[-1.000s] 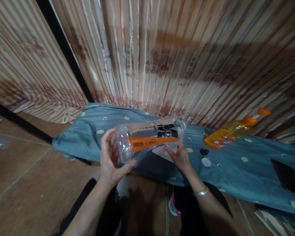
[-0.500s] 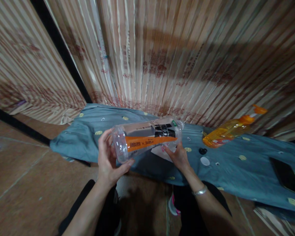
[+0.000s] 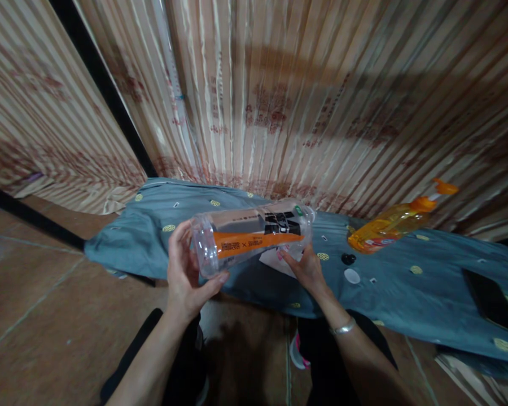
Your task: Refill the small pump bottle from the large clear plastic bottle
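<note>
I hold a clear empty plastic bottle (image 3: 254, 237) on its side above a blue-grey cloth (image 3: 406, 293); it bears an orange and black label. My left hand (image 3: 186, 276) wraps round the bottle's base, thumb underneath. My right hand (image 3: 307, 268) supports the bottle's neck end from below, fingers curled against it. A white paper (image 3: 275, 260) lies under the bottle on the cloth.
An orange pump bottle (image 3: 395, 224) lies on its side at the cloth's back right. A white cap (image 3: 352, 276) and a small black cap (image 3: 347, 259) lie near my right hand. A dark phone (image 3: 491, 296) rests at far right. Striped curtains hang behind.
The bottle and both hands have shifted very slightly left and up; the grip is the same.
</note>
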Demonstrator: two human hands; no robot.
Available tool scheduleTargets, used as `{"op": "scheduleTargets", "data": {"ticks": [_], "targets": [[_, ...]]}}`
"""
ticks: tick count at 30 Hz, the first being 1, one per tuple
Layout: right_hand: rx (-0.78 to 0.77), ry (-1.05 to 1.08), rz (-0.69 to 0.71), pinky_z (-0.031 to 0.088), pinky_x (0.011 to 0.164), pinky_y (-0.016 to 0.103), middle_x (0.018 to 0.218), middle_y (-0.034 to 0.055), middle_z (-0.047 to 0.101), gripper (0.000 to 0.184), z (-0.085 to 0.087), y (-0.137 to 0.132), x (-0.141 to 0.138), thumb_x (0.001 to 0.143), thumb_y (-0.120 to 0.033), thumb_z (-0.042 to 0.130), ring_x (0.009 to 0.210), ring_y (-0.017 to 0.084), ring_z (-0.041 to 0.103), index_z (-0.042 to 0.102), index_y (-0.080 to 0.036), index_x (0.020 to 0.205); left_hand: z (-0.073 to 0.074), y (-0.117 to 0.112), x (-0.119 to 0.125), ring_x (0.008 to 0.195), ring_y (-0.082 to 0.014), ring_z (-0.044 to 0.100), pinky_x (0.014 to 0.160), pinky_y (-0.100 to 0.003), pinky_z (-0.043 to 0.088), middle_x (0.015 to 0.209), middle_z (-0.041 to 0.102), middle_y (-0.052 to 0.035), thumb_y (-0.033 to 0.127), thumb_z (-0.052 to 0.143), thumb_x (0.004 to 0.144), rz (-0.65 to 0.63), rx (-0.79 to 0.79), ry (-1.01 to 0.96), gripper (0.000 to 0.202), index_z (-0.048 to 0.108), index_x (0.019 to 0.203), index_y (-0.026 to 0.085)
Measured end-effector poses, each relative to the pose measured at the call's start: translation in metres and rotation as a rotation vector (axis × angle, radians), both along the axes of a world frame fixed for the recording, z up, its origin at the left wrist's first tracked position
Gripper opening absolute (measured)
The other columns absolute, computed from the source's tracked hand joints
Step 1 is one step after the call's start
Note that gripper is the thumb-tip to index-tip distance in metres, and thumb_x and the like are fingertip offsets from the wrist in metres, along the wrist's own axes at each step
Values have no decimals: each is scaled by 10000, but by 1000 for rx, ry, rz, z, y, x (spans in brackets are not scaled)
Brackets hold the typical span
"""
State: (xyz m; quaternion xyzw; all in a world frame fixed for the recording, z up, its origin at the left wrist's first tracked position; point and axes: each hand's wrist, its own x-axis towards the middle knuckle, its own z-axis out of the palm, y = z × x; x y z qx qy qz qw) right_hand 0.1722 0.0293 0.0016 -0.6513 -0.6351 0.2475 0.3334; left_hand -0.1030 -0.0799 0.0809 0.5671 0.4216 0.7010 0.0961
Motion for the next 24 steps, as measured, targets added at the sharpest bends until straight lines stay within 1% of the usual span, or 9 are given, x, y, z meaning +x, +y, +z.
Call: {"op": "scheduleTargets", "data": {"ticks": [4, 10, 15, 19, 22, 24], "targets": [[4, -3, 3, 636, 964, 574, 1136, 207, 822, 632, -2, 0, 1, 787, -558, 796, 1110, 446, 802, 624, -176, 1260, -1, -1, 0, 1337, -360, 679, 1028, -472, 639, 1431, 660, -113, 564, 990, 706, -4, -12, -9, 956, 600, 1547, 331], [20, -1, 14, 642, 950, 554, 1136, 175, 826, 599, -2, -1, 1, 799, -523, 786, 1089, 416, 808, 608, -200, 1272, -1, -2, -2, 1346, -383, 672, 1033, -506, 649, 1443, 651, -111, 616, 1016, 648, -13, -50, -8, 1042, 591, 1560, 345], [-3, -5, -5, 641, 951, 565, 1095, 173, 825, 585, 0, -1, 0, 792, -523, 804, 1075, 425, 809, 620, -194, 1240, -4, -2, -2, 1365, -397, 656, 1009, -518, 665, 1473, 635, -116, 624, 1017, 647, -44, -71, -32, 1061, 572, 1574, 362], [-5, 4, 2, 643, 951, 564, 1112, 191, 820, 620, 1, -1, 0, 795, -523, 797, 1087, 430, 805, 617, -171, 1272, -5, -4, -2, 1406, -417, 619, 1014, -549, 662, 1513, 603, -114, 620, 1017, 652, -75, -98, -59, 1076, 542, 1589, 385], [-5, 5, 10, 638, 959, 567, 1131, 191, 823, 646, 2, -1, 1, 794, -530, 784, 1099, 434, 802, 613, -167, 1301, -4, -5, -4, 1404, -419, 619, 1011, -546, 663, 1507, 600, -114, 624, 1017, 651, -96, -107, -66, 1074, 543, 1586, 385], [-4, 6, 16, 638, 954, 567, 1138, 188, 824, 641, 2, -2, 1, 804, -528, 771, 1098, 432, 804, 611, -171, 1312, -2, -6, -3, 1386, -416, 633, 980, -531, 677, 1495, 604, -118, 621, 1022, 644, -105, -113, -76, 1074, 551, 1579, 380]]}}
